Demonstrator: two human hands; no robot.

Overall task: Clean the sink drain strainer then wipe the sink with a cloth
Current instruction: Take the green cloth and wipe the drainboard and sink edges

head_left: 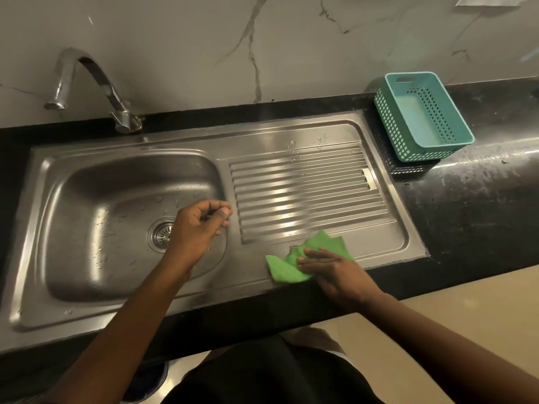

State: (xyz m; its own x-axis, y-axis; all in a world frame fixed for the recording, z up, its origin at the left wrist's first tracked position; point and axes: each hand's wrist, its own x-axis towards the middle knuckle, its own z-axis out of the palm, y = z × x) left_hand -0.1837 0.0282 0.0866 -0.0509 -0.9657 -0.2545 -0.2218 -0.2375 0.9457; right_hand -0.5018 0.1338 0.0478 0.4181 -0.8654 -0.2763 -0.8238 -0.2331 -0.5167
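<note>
The steel sink (87,258) has a round drain strainer (162,233) seated in the bowl floor, partly hidden by my left hand (198,225). That hand hovers above the bowl's right side with fingers curled loosely and nothing visible in them. A crumpled green cloth (294,265) lies on the flat front strip of the ribbed drainboard (306,193). My right hand (335,272) presses flat on the cloth, fingers stretched over it. Water drops dot the bowl.
A curved chrome tap (87,83) rises behind the bowl at the marble wall. A teal plastic basket (455,141) stands on the black countertop (481,199) to the right of the drainboard. The counter's front edge runs just below my hands.
</note>
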